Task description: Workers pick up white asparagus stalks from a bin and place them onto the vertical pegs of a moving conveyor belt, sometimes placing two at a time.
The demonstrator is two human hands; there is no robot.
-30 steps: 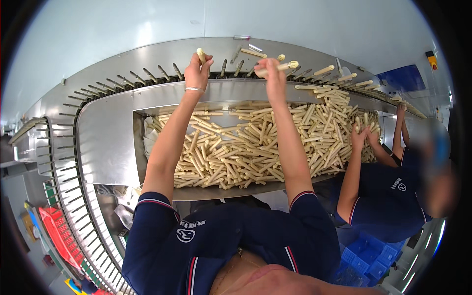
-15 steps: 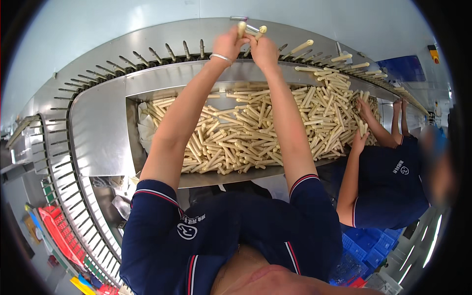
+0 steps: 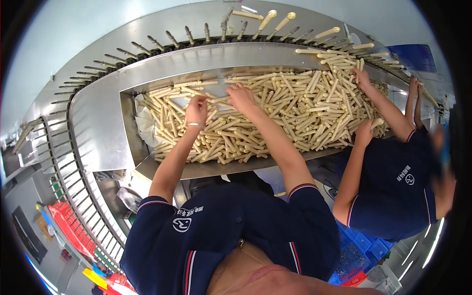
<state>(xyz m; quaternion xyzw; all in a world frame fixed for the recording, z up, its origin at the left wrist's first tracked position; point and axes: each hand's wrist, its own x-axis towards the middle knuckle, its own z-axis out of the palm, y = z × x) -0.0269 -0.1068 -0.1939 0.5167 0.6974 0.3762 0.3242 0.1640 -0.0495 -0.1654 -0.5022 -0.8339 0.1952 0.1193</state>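
A heap of cream-coloured sticks with rounded ends (image 3: 231, 142) fills a metal trough (image 3: 129, 113) before me. My left hand (image 3: 196, 109) is over the left part of the heap, its fingers curled downward; what they hold, if anything, is hidden. Just right of it, my right hand (image 3: 242, 99) reaches into the sticks with bent fingers, and the grip is hidden too. Beyond the trough runs a curved row of upright metal pegs (image 3: 189, 35). Two neighbouring pegs carry sticks, a left one (image 3: 267, 20) and a right one (image 3: 285, 22); another stick (image 3: 327, 33) sits farther right.
A co-worker (image 3: 388, 182) at the right has both hands at the heap's right end. The peg conveyor (image 3: 71, 162) bends round on the left. Red crates (image 3: 71, 223) stand at lower left, blue crates (image 3: 356, 246) at lower right. A loose stick (image 3: 248, 15) lies beyond the pegs.
Both my hands have come back from the pegs down to the heap. The two sticks they held now sit on neighbouring pegs. My view has also shifted.
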